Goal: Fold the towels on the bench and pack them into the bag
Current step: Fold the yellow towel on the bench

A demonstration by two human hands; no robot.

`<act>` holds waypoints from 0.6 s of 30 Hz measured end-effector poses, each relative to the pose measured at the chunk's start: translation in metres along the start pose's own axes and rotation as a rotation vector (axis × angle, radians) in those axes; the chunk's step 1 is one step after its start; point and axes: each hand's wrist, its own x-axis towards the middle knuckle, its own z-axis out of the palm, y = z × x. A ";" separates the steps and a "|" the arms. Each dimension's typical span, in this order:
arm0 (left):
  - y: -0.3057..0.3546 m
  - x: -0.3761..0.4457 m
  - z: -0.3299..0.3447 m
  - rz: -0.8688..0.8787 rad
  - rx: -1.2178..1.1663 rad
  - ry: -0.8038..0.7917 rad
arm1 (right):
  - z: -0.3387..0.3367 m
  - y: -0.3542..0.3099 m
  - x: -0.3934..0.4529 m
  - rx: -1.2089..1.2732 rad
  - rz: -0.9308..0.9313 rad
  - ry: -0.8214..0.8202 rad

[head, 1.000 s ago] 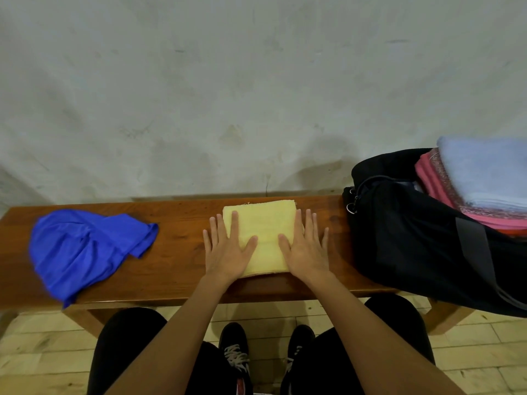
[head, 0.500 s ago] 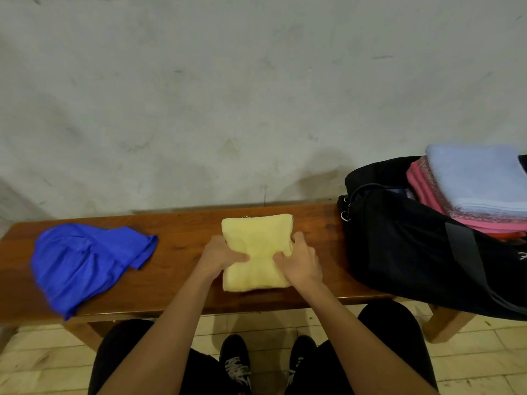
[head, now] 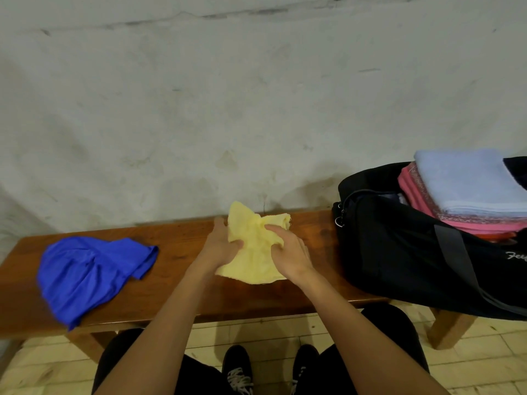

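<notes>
The left hand (head: 221,248) and the right hand (head: 291,252) both grip the folded yellow towel (head: 253,260), lifted just above the bench (head: 176,252). The bag (head: 399,252) holds 2 or more folded towels. The blue towel (head: 88,275) lies unfolded at the left.

We find a plain changing-room or utility corner, not clearly identifiable: a stained, cracked plaster wall (head: 256,109); a wooden bench (head: 176,252) against it; pale floor tiles (head: 470,366); a black sports bag (head: 399,252) holding folded towels (head: 467,183).
</notes>
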 end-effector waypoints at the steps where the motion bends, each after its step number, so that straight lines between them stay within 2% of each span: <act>1: 0.003 -0.003 -0.001 0.046 0.001 0.018 | -0.004 -0.001 0.000 0.001 -0.011 0.003; 3: 0.009 -0.006 -0.003 0.175 0.001 0.042 | -0.012 -0.003 0.002 0.003 -0.039 0.021; 6: 0.024 -0.011 -0.003 0.306 0.035 -0.003 | -0.027 -0.002 0.000 -0.073 -0.113 0.038; 10: 0.048 -0.005 0.004 0.319 0.130 0.019 | -0.053 -0.002 -0.006 -0.208 -0.211 0.055; 14: 0.086 -0.004 0.027 0.389 0.155 -0.029 | -0.098 0.009 -0.007 -0.256 -0.189 0.139; 18: 0.127 -0.007 0.058 0.464 0.048 -0.091 | -0.149 0.023 -0.005 -0.281 -0.130 0.249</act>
